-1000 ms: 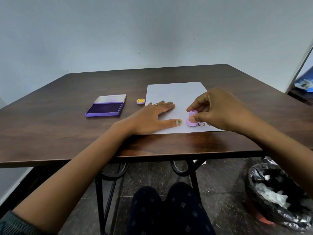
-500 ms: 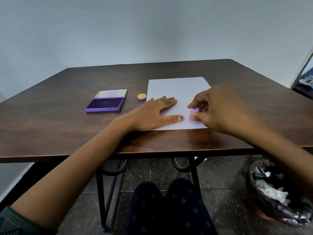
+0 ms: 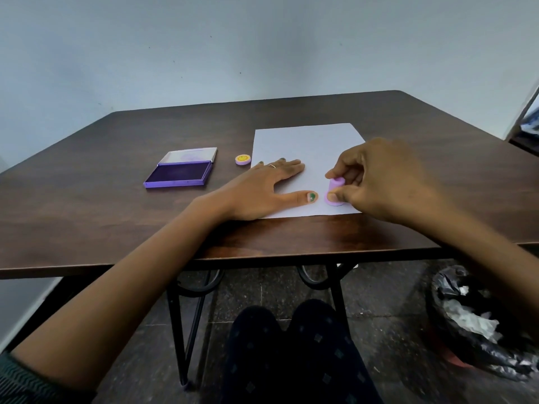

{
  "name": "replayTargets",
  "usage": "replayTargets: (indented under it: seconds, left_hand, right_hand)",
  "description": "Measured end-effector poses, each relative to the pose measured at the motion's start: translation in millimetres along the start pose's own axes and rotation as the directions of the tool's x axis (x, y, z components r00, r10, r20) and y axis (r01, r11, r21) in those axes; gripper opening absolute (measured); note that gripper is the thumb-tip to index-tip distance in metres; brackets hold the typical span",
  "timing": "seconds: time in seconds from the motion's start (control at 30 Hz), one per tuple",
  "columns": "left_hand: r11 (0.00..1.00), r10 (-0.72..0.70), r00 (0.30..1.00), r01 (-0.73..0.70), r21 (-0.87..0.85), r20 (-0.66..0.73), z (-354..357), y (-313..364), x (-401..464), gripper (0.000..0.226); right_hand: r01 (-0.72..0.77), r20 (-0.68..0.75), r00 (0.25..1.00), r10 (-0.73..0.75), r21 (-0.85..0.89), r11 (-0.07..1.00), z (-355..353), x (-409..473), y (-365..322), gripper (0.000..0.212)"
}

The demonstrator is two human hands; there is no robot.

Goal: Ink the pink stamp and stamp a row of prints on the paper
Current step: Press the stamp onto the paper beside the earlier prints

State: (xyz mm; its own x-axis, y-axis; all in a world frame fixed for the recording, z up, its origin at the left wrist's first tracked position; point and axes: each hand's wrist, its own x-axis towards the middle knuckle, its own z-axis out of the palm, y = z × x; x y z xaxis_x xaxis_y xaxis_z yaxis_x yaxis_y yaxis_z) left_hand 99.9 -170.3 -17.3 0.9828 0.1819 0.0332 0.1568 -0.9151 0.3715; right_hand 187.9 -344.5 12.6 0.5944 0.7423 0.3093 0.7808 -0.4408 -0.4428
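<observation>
My right hand pinches the pink stamp upright near the paper's front edge; my left hand, flat and empty, lies just beside, blocking leftward room.

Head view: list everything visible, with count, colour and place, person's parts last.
table: 1, dark brown wood, fills mid-frame
paper: 1, white, table's right half
ink pad: 1, purple, open, left of paper
cap: 1, pink and yellow, between ink pad and paper
stamp: 1, pink, upright on paper's near edge
bin: 1, black liner, floor at right
left hand: flat on paper
right hand: pinching stamp
knees: dark fabric, under table
</observation>
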Motion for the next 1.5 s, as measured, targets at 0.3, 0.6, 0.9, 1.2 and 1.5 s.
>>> replayTargets:
  seconds: [0.3, 0.6, 0.9, 1.2, 1.5]
  left_hand:
    - [1.000, 0.000, 1.000, 0.000, -0.004, -0.005, 0, 0, -1, 0.073]
    - [0.999, 0.002, 1.000, -0.002, -0.042, -0.003, 1, -1, -1, 0.073]
    - [0.998, 0.011, 0.999, -0.013, -0.054, -0.035, 2, -3, -1, 0.073]
    - [0.992, 0.031, 0.992, -0.046, -0.119, -0.124, 2, -2, -1, 0.064]
    - [0.984, -0.042, 0.909, -0.034, -0.175, -0.414, -19, -15, -4, 0.043]
  right_hand:
    - [0.022, -0.008, 1.000, -0.022, -0.001, 1.000, 0, 0, 2, 0.018]
    - [-0.113, 0.012, 0.993, 0.122, 0.464, 0.879, -8, -3, 24, 0.018]
    - [-0.250, 0.154, 0.964, 0.215, 0.801, 0.544, -15, 2, 27, 0.007]
    - [-0.434, 0.373, 0.872, 0.317, 0.888, 0.150, -16, 3, 32, 0.005]
    - [-0.387, 0.404, 0.870, 0.281, 0.915, -0.117, -27, 10, 23, 0.019]
